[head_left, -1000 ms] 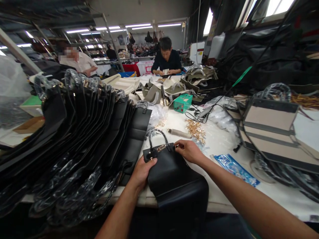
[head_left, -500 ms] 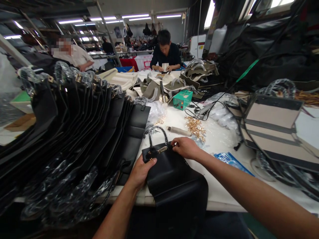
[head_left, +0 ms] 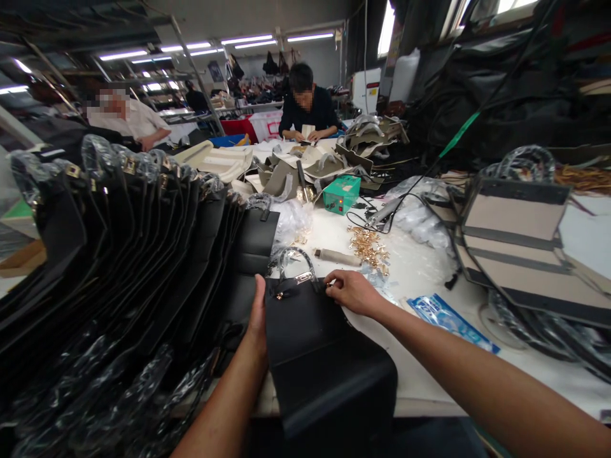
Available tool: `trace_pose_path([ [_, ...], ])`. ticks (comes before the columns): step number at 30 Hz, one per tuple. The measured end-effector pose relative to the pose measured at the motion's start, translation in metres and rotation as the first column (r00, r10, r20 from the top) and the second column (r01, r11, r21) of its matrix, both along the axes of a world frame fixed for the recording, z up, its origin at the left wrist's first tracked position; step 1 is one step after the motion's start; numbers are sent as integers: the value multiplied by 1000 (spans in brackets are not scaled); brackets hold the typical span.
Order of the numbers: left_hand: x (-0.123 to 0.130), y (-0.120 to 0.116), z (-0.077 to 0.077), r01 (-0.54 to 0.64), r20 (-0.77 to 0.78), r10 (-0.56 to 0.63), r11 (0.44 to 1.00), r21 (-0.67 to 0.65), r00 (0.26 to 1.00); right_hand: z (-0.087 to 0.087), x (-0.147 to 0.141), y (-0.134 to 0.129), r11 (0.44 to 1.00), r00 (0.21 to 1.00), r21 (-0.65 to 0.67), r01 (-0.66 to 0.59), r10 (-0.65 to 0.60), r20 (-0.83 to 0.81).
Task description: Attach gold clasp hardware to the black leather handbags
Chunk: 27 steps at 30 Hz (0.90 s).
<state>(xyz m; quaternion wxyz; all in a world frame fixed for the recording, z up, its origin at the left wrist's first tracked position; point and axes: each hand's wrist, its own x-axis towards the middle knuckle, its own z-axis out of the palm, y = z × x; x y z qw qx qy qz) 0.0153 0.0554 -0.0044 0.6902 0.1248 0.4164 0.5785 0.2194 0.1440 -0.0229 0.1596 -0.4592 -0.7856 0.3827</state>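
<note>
Far left, a brown cardboard box (head_left: 23, 257), then a long row of black bags (head_left: 112, 242) standing side by side, handles sleeved in clear film (head_left: 95, 152). Behind the row, a co-worker in a pale shirt (head_left: 131, 121). Next, the left hand (head_left: 258, 321) at the left edge of the black bag (head_left: 324, 356), thumb raised clear, fingers hidden behind; cannot tell whether gripping. Further back, a white container (head_left: 265, 125) with bold red marks, unreadable. In the middle, the black bag on the white table (head_left: 420, 385), lower part over the near edge, gold plate (head_left: 302, 278) by the handle. Beyond, a green box (head_left: 342, 194), red switch and orange light on its front, any lettering too small to read. At the bag's upper right corner, the right hand (head_left: 352, 292), thumb and forefinger pinched on it. Behind, gold fittings (head_left: 370, 247) in a loose heap. Further right, a blue packet (head_left: 453, 323) with white printing, not legible. Far right, a beige bag (head_left: 515, 219) with grey bands.
</note>
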Motion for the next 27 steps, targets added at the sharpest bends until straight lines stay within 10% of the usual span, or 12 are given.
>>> trace_pose_path([
  [27, -3, -11, -5, 107, 41, -107, 994, 15, 993, -5, -12, -17, 990, 996, 109, 87, -83, -45],
])
